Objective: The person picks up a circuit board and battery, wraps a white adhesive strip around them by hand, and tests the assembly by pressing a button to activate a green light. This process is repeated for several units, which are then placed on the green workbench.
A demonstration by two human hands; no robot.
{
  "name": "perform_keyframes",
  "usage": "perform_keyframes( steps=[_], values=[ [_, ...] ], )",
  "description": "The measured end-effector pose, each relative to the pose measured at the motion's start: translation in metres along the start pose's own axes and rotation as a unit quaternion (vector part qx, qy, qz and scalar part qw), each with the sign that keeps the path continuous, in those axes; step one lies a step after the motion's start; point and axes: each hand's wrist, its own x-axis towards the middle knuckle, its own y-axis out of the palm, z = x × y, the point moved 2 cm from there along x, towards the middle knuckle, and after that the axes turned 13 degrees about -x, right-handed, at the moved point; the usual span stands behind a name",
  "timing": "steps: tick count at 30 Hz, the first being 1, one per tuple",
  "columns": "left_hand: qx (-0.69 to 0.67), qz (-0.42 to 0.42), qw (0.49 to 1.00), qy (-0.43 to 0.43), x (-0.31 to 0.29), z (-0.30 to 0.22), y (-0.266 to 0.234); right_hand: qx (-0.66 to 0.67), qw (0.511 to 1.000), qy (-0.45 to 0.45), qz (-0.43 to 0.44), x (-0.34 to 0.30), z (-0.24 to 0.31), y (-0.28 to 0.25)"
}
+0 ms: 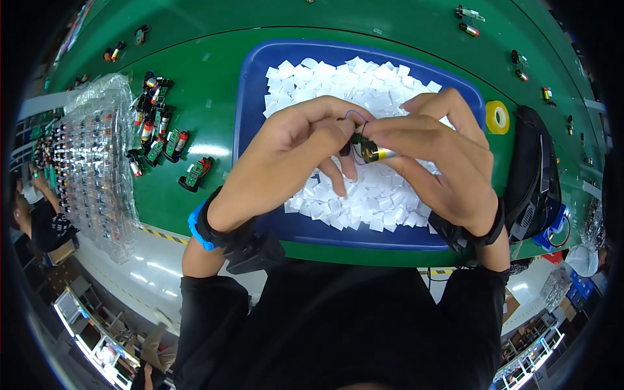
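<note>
Above a blue tray point(242, 123) heaped with small white paper squares point(344, 201), my two hands meet over one small circuit assembly. My left hand point(286, 153) pinches its dark part point(346, 144) between thumb and fingers. The thumb and fingers of my right hand point(448, 146) close on the same assembly, by a black and yellow battery-like cylinder point(374, 154). A thin purple wire point(356, 113) loops up between the hands. Fingers hide much of the assembly, so its exact shape does not show.
Left of the tray lie several circuit boards with cylinders point(156, 123), beside a clear plastic tray point(97, 169) filled with parts. A yellow tape roll point(498, 117) and a black bag point(530, 169) sit at right. Another person point(45, 218) is at far left.
</note>
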Motion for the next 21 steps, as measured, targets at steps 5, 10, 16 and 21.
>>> perform_keyframes(
  steps=[5, 10, 16, 21],
  values=[
    [-0.005, 0.020, 0.998, 0.064, 0.003, 0.012, -0.002, -0.094, 0.995, -0.038, -0.026, -0.003, 0.005, 0.003],
    [0.025, 0.017, 0.995, 0.091, 0.000, 0.014, 0.003, -0.135, 0.989, -0.027, -0.044, -0.001, 0.009, 0.000],
    [0.021, 0.025, 0.993, 0.117, 0.000, 0.010, 0.007, -0.160, 0.983, -0.028, -0.086, 0.003, 0.011, -0.004],
    [0.031, -0.007, 0.981, 0.192, -0.003, 0.003, 0.008, -0.008, 0.989, 0.139, -0.056, -0.001, 0.005, -0.019]
  ],
)
